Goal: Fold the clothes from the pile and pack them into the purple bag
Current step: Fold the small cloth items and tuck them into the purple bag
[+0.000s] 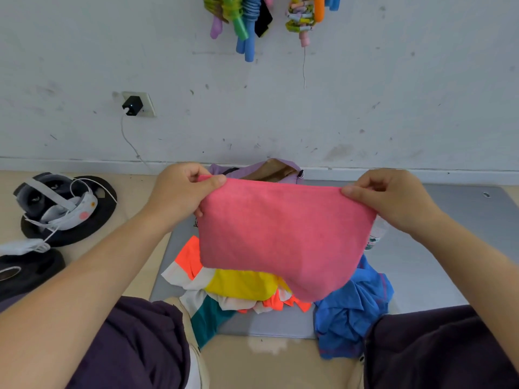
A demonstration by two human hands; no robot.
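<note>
left hand (184,189): pinches pink cloth (280,237) corner
right hand (393,203): pinches other corner, keeping it taut to fold
purple bag (269,171): open behind, waiting

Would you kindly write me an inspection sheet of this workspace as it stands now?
Surface: grey mat on a beige floor, against a scuffed wall.
Job's things: pink cloth held up and spread; pile of clothes beneath it, with a blue garment at its right; purple bag open by the wall, mostly hidden.
Clutter: weight plates, a headset on one; a plastic bottle behind the cloth.
Grips: left hand and right hand each pinch a top corner of the cloth.
Cables: charger in a wall socket, white cable hanging down.
Surroundings: coloured skipping ropes hanging on the wall.
</note>
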